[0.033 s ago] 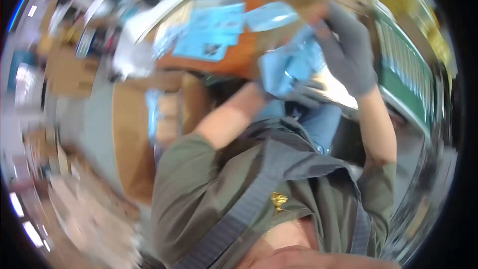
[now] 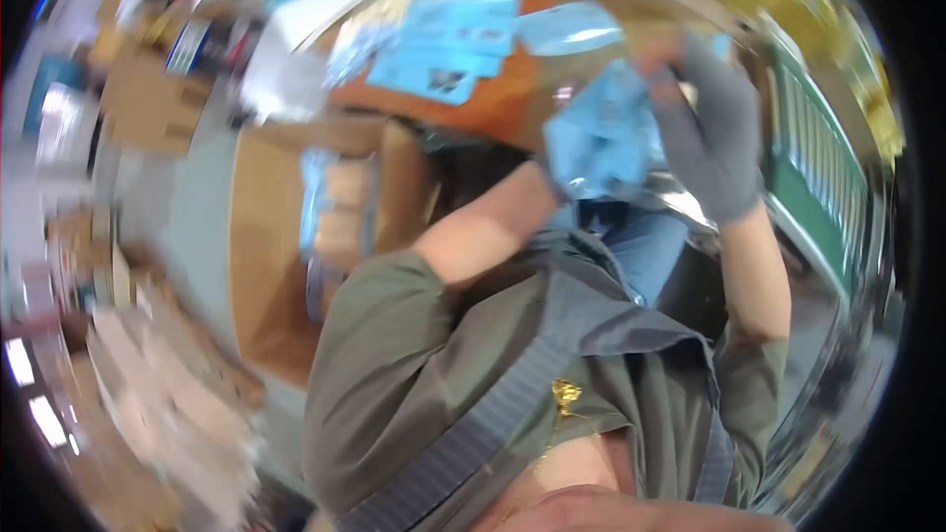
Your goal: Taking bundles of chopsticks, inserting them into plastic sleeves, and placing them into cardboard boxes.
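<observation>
The crumpled blue packet (image 2: pixel 601 133) is up by the near edge of the desk (image 2: pixel 483 116), handling apparently unfinished: not yet set down. It hides the left hand, whose grip I cannot tell; the gloved right hand (image 2: pixel 708 128) is beside it, too blurred to judge its grip. Flat blue packets (image 2: pixel 434 44) lie leftward; an open carton (image 2: pixel 271 227) and green-edged rack (image 2: pixel 838 212) flank the person.

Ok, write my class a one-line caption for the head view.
Gloved right hand close by a crumpled blue bag, an open cardboard box to the left.
</observation>
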`<state>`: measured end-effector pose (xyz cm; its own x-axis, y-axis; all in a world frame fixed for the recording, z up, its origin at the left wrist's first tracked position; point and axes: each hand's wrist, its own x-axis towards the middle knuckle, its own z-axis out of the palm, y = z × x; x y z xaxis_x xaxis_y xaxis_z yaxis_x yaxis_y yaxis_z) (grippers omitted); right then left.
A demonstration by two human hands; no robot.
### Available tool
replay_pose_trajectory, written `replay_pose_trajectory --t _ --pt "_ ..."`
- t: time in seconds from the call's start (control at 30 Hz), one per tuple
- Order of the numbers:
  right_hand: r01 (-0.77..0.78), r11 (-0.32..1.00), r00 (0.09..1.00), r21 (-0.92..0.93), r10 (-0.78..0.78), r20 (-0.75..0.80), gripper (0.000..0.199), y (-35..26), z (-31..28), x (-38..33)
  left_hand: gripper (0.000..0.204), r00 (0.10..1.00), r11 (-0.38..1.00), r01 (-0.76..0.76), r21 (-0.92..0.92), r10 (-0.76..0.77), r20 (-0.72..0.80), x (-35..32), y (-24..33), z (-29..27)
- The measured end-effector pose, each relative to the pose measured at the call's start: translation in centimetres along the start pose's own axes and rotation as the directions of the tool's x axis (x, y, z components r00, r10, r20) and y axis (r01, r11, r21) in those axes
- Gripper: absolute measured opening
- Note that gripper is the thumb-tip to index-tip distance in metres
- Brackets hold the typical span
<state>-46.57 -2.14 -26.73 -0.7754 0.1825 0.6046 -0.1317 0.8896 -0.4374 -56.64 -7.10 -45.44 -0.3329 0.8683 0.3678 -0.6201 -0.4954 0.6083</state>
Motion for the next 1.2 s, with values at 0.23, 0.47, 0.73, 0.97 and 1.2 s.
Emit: replay_pose_trajectory --t 0.23,0.47,0.73,0.97,1.2 --pt "0.376 0.89 0.9 0.258 -0.417 0.126 0.014 -7.3 1.2 1.3 0.038 0.934 0.987 0.158 -0.029 -0.159 -0.32 -7.5 20.9 4.1" --pt "0.402 0.733 0.821 0.548 -0.554 0.139 0.019 -6.8 3.9 1.9 0.057 0.439 0.97 0.147 0.191 0.109 -0.892 -23.3 28.8 5.9" --pt "-0.178 0.904 0.982 0.389 0.136 0.134 0.018 -2.7 4.3 -3.1 0.052 0.083 0.962 0.265 0.064 0.043 -0.996 -45.9 21.9 -9.1" --pt "-0.601 0.674 0.774 0.43 0.356 0.523 0.018 0.6 8.4 -7.6 0.036 -0.215 0.164 0.97 -0.178 0.249 -0.944 -39.7 23.0 -12.4" --pt "-0.816 0.329 0.539 0.476 0.73 0.419 0.023 3.3 7.5 -18.2 0.021 0.953 0.199 0.248 0.948 0.126 -0.276 -4.4 10.2 -2.9"
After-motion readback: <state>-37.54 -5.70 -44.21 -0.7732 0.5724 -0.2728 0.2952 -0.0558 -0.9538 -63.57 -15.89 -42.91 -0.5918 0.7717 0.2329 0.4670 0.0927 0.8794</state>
